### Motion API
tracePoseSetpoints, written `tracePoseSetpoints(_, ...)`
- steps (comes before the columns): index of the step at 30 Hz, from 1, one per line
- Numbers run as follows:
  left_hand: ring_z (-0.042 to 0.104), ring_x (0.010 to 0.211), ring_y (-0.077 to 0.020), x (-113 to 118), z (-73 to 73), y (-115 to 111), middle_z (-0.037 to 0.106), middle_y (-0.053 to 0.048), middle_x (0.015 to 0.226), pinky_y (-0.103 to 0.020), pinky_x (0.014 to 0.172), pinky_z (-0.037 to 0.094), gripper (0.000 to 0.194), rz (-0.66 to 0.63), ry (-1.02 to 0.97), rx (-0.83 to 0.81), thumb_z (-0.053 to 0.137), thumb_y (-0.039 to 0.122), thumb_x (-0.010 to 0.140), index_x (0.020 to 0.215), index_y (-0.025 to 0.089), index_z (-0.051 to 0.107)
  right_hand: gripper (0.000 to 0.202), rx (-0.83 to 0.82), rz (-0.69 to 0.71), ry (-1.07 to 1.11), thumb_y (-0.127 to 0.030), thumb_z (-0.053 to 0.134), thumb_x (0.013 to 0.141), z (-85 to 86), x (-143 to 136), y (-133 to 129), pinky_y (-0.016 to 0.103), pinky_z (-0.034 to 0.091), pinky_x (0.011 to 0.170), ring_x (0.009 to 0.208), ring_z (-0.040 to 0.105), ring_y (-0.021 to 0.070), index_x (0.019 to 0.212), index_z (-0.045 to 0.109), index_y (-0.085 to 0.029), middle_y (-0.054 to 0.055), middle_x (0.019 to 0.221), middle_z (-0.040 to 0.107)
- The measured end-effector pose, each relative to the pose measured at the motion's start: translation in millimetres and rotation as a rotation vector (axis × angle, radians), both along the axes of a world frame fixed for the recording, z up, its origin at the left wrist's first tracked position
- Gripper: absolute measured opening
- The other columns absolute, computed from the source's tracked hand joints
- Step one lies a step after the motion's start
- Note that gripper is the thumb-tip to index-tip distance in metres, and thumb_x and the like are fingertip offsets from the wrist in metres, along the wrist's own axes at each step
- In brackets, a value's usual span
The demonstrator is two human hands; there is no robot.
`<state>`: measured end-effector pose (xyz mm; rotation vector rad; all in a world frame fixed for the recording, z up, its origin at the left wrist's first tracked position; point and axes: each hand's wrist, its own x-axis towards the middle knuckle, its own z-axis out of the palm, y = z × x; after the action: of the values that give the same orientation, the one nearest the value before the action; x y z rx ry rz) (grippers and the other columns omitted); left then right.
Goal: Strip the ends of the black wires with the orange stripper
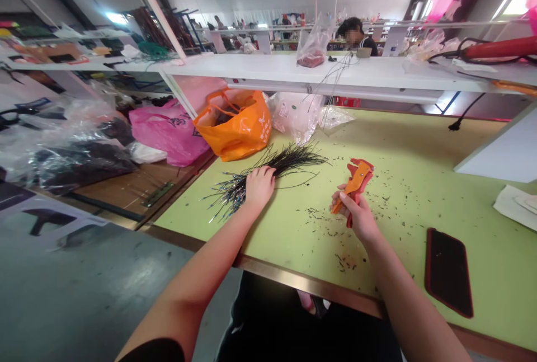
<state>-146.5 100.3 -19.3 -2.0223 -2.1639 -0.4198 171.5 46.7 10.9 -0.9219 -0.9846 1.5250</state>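
Observation:
A bundle of thin black wires (289,159) lies across the green tabletop, with bluish, shiny tips fanned out at its left end. My left hand (259,187) reaches over the middle of this bundle, its fingers curled down around the wires; the fingertips are partly hidden. To the right, my right hand (356,211) grips an orange and red wire stripper (359,177) by its handles, jaws pointing up and away from me. The stripper is held above the table, and no wire shows in its jaws. Small black scraps (321,222) are scattered beneath and around it.
An orange bag (239,130) stands behind the wires, beside a clear plastic bag (296,116) and a pink bag (172,132). A black phone-like slab (448,272) with red edges lies at right. A white shelf (260,68) spans the back; a person (361,37) sits beyond it.

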Motion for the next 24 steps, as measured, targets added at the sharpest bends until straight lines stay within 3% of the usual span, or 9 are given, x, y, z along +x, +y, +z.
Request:
tracePoseSetpoints(3,0.068,0.12,-0.035,-13,2.3,4,0.076,-0.015,0.132,-0.048,0.104,0.05,0.038,0.078,-0.031,-0.02,0.049,0.023,0.104,0.131,0.018,0.075,0.053,0.0,0.012,-0.004,-0.058,0.092,0.077,0.4,-1,0,0.045,0.063,0.082,0.083,0.071,0.0229,0.11,0.066,-0.025,0.003,0.094,0.072)
tracePoseSetpoints(7,0.072,0.115,-0.0319,-22,2.7,4,0.08,-0.013,0.123,-0.044,0.104,0.053,0.035,0.087,-0.058,-0.021,0.048,0.022,0.104,0.12,0.02,0.079,0.05,0.008,0.014,0.009,-0.056,0.092,0.077,0.2,-1,0,0.045,0.063,0.083,0.082,0.07,0.0224,0.109,0.067,-0.025,0.003,0.093,0.072)
tracePoseSetpoints(13,0.074,0.115,-0.0285,-24,10.8,1,0.079,-0.011,0.13,-0.04,0.105,0.055,0.04,0.112,-0.123,0.057,0.042,0.025,0.107,0.128,0.019,0.076,0.046,0.01,0.014,0.006,-0.053,0.091,0.078,-0.6,-1,1,0.045,0.063,0.083,0.083,0.071,0.0232,0.108,0.069,-0.026,0.004,0.093,0.073)
tracePoseSetpoints(18,0.076,0.112,-0.0236,1,18.9,-25,0.08,-0.008,0.127,-0.033,0.099,0.058,0.036,-0.089,-0.263,0.14,0.046,0.029,0.107,0.123,0.022,0.077,0.047,0.006,-0.01,0.011,-0.053,0.093,0.077,-2.9,-2,2,0.045,0.064,0.085,0.084,0.071,0.0226,0.107,0.069,-0.026,0.003,0.092,0.073)
tracePoseSetpoints(24,0.078,0.104,-0.0215,40,14.9,-75,0.082,-0.007,0.118,-0.03,0.086,0.06,0.036,-0.417,-0.234,0.097,0.045,0.029,0.108,0.119,0.025,0.079,0.052,0.002,-0.067,-0.037,-0.053,0.095,0.074,-6.3,-5,3,0.044,0.063,0.089,0.087,0.072,0.022,0.109,0.068,-0.026,0.003,0.095,0.071)
